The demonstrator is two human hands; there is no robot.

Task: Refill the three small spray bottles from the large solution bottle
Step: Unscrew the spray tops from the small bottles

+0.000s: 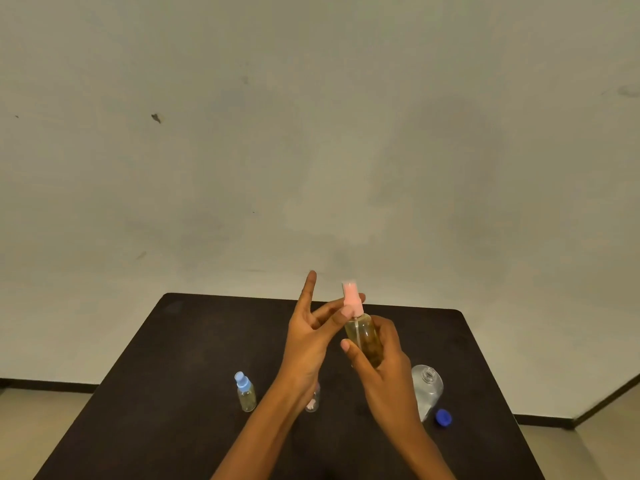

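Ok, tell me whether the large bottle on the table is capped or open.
Open: the large bottle shows a bare threaded neck, and a blue cap lies on the table beside it.

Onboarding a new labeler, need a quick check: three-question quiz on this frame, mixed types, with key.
1. True or false: the blue cap is screwed onto the large bottle.
2. Which hand grips the body of the pink-topped spray bottle? A) left B) right
3. Fill in: the small bottle standing at table left has a ___ top.
Key: 1 false, the cap lies on the table beside it. 2 B, the right hand; the left hand pinches the pink top. 3 blue.
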